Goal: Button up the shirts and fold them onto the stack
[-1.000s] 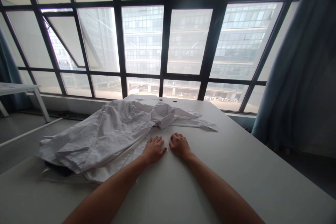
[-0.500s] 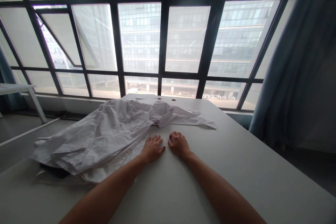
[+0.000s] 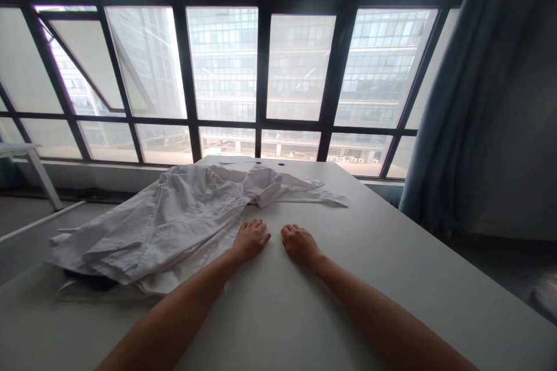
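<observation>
A white long-sleeved garment, like a shirt or coat, lies rumpled across the left and far part of the white table. Its sleeves trail off to the right at the far side. Palm down on the table, my left hand rests close against the garment's near edge, fingers apart and holding nothing; whether it touches the cloth I cannot tell. A short gap to the right, my right hand also lies palm down on the tabletop, empty, its fingers loosely bent. A dark patch shows under the garment's lower left end.
Two dark round holes sit near the table's far edge. Beyond it stands a wall of black-framed windows, one pane tilted open. A blue curtain hangs at right; another white table stands at left.
The view has turned slightly to the right. My right hand has shifted a little away from my left, widening the gap between them. The garment lies as before.
</observation>
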`<act>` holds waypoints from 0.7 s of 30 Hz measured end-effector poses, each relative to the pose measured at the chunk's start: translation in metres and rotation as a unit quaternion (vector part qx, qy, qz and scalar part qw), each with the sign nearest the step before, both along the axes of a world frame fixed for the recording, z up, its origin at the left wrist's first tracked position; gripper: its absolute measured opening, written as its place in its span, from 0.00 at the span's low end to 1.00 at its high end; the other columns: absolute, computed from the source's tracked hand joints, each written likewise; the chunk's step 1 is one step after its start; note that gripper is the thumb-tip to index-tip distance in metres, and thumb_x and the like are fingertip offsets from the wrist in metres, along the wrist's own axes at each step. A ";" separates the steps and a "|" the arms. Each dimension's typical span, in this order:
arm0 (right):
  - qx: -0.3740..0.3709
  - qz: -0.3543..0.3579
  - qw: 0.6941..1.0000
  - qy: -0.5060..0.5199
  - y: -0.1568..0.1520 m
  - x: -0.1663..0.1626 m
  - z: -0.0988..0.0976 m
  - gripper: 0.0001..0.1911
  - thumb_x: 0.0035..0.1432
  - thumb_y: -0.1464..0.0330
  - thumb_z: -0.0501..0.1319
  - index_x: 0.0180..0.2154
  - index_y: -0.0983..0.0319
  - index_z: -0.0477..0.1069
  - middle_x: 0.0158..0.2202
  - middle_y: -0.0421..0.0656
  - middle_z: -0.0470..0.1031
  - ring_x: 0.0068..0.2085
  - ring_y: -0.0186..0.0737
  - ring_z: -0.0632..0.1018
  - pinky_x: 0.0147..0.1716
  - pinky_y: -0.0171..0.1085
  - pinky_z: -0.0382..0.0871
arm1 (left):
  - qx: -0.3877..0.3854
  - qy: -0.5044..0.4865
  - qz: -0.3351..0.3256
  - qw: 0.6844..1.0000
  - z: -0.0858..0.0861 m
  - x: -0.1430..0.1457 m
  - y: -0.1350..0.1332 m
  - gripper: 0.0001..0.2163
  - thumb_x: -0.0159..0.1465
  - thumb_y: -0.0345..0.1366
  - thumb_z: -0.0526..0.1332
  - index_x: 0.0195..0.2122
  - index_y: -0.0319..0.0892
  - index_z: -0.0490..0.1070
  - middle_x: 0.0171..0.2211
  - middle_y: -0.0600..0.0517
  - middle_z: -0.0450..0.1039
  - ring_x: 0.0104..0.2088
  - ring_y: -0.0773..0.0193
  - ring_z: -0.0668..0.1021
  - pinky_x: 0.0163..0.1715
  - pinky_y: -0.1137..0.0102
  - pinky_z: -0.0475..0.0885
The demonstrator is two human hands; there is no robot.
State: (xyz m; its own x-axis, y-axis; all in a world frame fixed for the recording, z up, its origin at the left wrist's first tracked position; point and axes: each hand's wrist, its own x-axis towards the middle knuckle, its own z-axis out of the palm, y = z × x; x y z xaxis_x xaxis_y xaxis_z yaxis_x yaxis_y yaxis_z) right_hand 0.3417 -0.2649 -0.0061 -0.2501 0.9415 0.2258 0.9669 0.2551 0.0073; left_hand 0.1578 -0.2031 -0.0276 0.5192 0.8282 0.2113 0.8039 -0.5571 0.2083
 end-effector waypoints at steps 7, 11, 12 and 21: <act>0.010 0.001 0.999 0.040 -0.020 0.015 -0.002 0.15 0.68 0.69 0.48 0.41 0.63 0.73 0.44 0.48 0.76 0.46 0.41 0.74 0.45 0.36 0.62 | 0.093 -0.064 0.142 0.983 0.033 -0.036 0.021 0.19 0.66 0.40 0.56 0.57 0.41 0.68 0.58 0.41 0.68 0.59 0.51 0.70 0.58 0.60 0.64; 0.013 -0.008 0.999 0.042 -0.019 0.014 -0.001 0.13 0.67 0.69 0.50 0.41 0.63 0.73 0.44 0.48 0.76 0.46 0.42 0.74 0.44 0.36 0.62 | 0.060 0.002 0.244 0.968 0.042 -0.073 0.034 0.21 0.62 0.43 0.60 0.54 0.38 0.69 0.52 0.38 0.74 0.53 0.49 0.74 0.52 0.58 0.67; 0.013 -0.010 0.999 0.044 -0.019 0.014 -0.001 0.13 0.67 0.69 0.50 0.41 0.62 0.73 0.44 0.48 0.76 0.46 0.42 0.74 0.44 0.36 0.62 | 0.051 0.008 0.245 0.968 0.044 -0.079 0.036 0.19 0.63 0.44 0.59 0.51 0.39 0.71 0.49 0.39 0.75 0.50 0.51 0.76 0.51 0.60 0.68; 0.006 -0.008 0.999 0.046 -0.020 0.015 0.000 0.13 0.66 0.68 0.51 0.42 0.62 0.73 0.45 0.49 0.76 0.47 0.42 0.74 0.46 0.36 0.63 | 0.103 -0.047 0.191 0.975 0.100 -0.045 0.018 0.12 0.66 0.37 0.54 0.45 0.41 0.74 0.43 0.43 0.78 0.44 0.53 0.78 0.43 0.66 0.70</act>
State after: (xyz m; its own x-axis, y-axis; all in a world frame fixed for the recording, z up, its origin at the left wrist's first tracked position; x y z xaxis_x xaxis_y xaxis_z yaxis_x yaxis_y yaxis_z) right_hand 0.3571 -0.2849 -0.0066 -0.2132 0.9424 0.2577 0.9675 0.2403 -0.0784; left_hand 0.1125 -0.1852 0.0721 0.1523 0.8921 0.4253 0.9435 -0.2594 0.2063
